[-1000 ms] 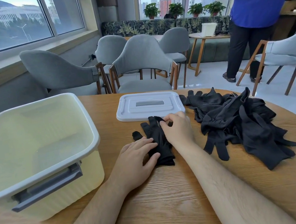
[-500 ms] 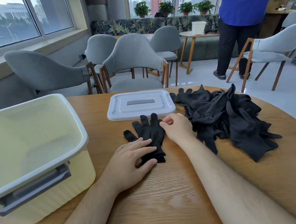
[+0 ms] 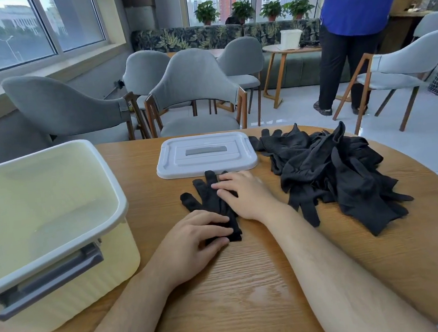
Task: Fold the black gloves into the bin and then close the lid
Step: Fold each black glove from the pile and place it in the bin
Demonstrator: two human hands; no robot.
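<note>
Table (image 3: 252, 296): round, wooden; everything of the task lies on it.
Glove (image 3: 210, 201): black, flat on the table between the two hands, its fingertips pointing away from the person toward the lid. It may be one glove or a pair stacked; this cannot be told.
Left hand (image 3: 192, 238): palm down on the cuff end of the glove, fingers bent and pressing the cloth against the table. It is not closed around the glove, only lying on it.
Right hand (image 3: 242, 195): palm down on the finger part of the glove, fingers nearly straight and together, pressing flat. It grips nothing.
Pile (image 3: 333, 171): many black gloves in a loose heap, right of the right hand, near it but apart from the flat glove.
Lid (image 3: 206, 153): white, with a grey handle in the middle, lying flat just behind the glove; the glove's fingertips reach almost to its front edge.
Bin (image 3: 62, 274): pale yellow with a white rim and a grey handle, on the left of the table, open. No glove is seen inside.
Chairs (image 3: 195, 93): grey, behind the table.
Person (image 3: 357, 5): in a blue shirt and dark trousers, standing at the far right.
</note>
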